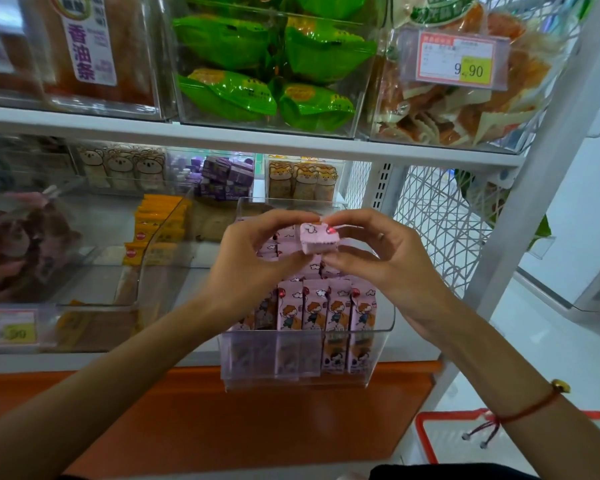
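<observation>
White metal shelf carries a clear plastic bin stocked with upright pink cartoon-printed snack packets. Left hand and right hand together pinch one small pink snack packet, held above the bin's contents.

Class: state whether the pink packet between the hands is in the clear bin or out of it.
Out: the left hand and right hand pinch the pink packet above the clear bin.

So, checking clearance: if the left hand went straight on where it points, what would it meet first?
Likely the right hand, pinching the same pink packet opposite the left hand; depth unclear.
</observation>
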